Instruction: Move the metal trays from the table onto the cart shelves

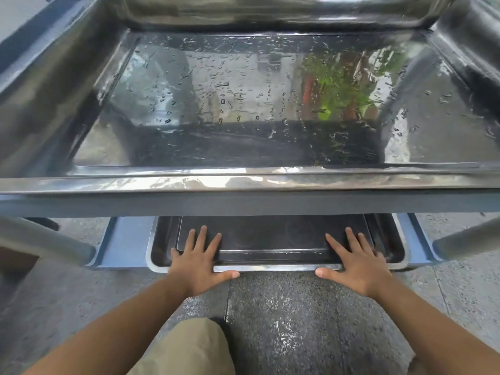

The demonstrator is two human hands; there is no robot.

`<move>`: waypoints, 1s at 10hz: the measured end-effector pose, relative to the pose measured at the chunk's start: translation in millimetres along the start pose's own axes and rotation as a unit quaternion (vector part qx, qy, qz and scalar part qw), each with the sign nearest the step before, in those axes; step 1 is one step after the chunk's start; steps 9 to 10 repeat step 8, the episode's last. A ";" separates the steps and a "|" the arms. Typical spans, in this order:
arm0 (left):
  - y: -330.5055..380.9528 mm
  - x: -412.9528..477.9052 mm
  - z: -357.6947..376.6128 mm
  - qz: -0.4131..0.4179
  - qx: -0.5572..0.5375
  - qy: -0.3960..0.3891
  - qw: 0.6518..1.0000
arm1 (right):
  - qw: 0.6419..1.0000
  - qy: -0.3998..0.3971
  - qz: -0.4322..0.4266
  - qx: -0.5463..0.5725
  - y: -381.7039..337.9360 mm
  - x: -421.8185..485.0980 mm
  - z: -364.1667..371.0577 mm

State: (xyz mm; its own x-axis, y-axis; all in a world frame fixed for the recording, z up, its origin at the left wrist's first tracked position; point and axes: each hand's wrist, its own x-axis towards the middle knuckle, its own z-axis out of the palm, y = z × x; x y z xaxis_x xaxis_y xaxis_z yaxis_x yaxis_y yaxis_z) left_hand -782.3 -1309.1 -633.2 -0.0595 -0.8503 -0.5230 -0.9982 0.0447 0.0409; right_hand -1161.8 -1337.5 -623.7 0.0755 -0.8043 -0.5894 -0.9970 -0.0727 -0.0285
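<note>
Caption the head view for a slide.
Left hand and right hand rest flat on a tray on the lower shelf.

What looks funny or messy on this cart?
The top tray is wet: water drops are scattered all over its shiny bottom. The lower tray, under the left hand and right hand, sits straight.

I read catering or canteen wash-up area. Large wet stainless tray at 12 o'clock, droplets all over, on blue-grey cart. Nested metal trays on lower shelf at 6. Speckled stone floor below. Green foliage reflection at 1 o'clock.
</note>
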 end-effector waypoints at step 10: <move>26.4 -19.3 -57.1 -0.049 -0.029 -0.123 0.991 | 0.999 -0.034 0.009 0.005 -30.3 -39.9 -38.1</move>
